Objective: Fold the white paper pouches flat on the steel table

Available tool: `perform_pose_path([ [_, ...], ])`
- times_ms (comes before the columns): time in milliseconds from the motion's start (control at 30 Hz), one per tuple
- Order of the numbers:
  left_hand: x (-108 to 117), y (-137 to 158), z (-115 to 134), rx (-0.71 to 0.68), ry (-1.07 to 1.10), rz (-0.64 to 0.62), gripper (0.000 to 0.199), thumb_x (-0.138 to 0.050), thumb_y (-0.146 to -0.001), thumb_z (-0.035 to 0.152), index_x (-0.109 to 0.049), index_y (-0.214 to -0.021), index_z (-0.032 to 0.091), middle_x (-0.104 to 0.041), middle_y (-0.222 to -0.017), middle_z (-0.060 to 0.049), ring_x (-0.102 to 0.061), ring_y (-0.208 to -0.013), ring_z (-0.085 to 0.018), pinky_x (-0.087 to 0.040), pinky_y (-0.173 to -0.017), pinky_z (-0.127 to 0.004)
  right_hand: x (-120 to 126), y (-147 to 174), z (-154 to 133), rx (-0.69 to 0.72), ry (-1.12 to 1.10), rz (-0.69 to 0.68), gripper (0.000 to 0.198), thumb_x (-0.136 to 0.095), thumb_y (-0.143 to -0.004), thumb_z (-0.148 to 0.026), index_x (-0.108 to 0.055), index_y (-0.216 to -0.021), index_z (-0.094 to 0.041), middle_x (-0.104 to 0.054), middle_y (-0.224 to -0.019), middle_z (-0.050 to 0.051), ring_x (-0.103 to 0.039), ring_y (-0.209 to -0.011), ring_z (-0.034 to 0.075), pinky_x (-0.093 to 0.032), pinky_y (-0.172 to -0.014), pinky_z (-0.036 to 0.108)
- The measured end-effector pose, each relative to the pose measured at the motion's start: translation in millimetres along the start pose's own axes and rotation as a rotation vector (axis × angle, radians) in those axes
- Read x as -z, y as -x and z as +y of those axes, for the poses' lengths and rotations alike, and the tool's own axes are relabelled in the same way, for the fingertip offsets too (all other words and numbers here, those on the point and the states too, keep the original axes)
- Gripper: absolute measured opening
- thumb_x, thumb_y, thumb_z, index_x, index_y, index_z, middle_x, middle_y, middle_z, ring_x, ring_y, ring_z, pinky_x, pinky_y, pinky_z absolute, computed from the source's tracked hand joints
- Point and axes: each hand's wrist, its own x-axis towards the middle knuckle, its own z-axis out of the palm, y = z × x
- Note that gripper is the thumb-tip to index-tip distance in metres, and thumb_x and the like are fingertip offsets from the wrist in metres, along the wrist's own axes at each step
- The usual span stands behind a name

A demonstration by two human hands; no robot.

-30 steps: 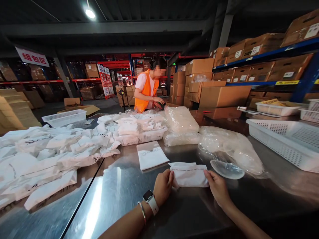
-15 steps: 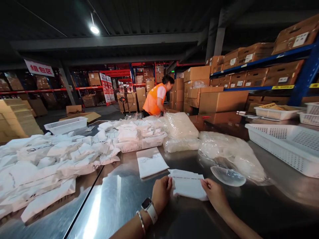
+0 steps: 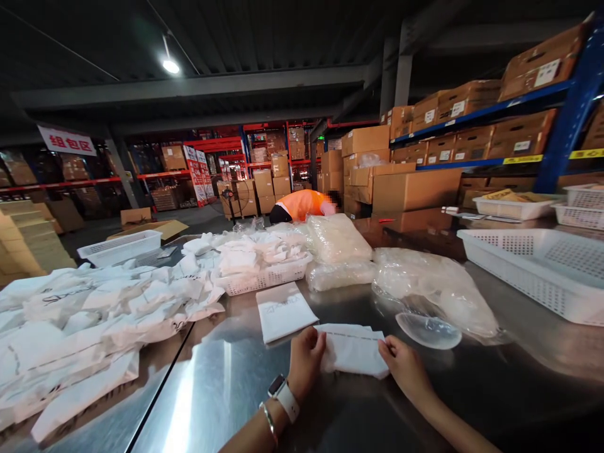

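A white bag (image 3: 355, 353), folded over with a line of small print near its top, is stretched between both hands just above the steel table (image 3: 212, 402). My left hand (image 3: 306, 360) pinches its left edge, and my right hand (image 3: 404, 368) grips the right edge between thumb and fingers. Behind my left hand lies a flat stack of white printed bags (image 3: 285, 309). Beyond my right hand a clear, curved plastic piece (image 3: 429, 331) rests on the table, beside a clear plastic sack (image 3: 434, 283) of similar translucent pieces.
Filled white bags (image 3: 89, 321) heap up on the left. A white basket (image 3: 268, 278) holds more, next to a plastic-wrapped bundle (image 3: 337, 239). Another white basket (image 3: 533, 264) stands at right. Behind the table, a person in an orange vest (image 3: 302, 204) bends low near cartons (image 3: 406, 189).
The person in the orange vest has bent down further. My view has shifted slightly right. Both hands keep their hold on the white bag, which has barely moved.
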Motion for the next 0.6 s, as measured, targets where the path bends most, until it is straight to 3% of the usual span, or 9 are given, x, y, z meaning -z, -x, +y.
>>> perform_pose_path([
  [167,-5,-3,-15,0.144,0.142,0.032,0.04,-0.057,-0.072,0.057,-0.053,-0.064,0.017,-0.058,-0.065,-0.003,-0.048,-0.063,-0.016,-0.035,-0.058,-0.026,-1,0,4,0.005,0.001,-0.004,0.043,-0.033,-0.071,-0.064,-0.039,-0.055,-0.024,-0.043,-0.051,0.0,-0.042,-0.052,0.017,-0.029,-0.053,0.03],
  [433,-5,-6,-21,0.232,-0.025,0.073,0.024,-0.057,-0.074,0.034,-0.046,-0.059,0.019,-0.052,-0.057,0.001,-0.044,-0.057,-0.013,-0.03,-0.056,-0.025,-4,-4,5,0.008,0.004,-0.01,0.042,-0.036,-0.07,-0.063,-0.038,-0.054,-0.024,-0.042,-0.048,0.0,-0.039,-0.05,0.017,-0.026,-0.05,0.029],
  [600,-1,-5,-25,0.284,-0.033,0.058,0.016,-0.061,-0.077,0.031,-0.05,-0.074,0.019,-0.053,-0.061,0.003,-0.05,-0.059,-0.015,-0.035,-0.057,-0.025,-2,-5,2,-0.007,-0.001,-0.015,0.042,-0.038,-0.068,-0.064,-0.04,-0.054,-0.024,-0.045,-0.048,0.001,-0.04,-0.049,0.017,-0.028,-0.051,0.03],
])
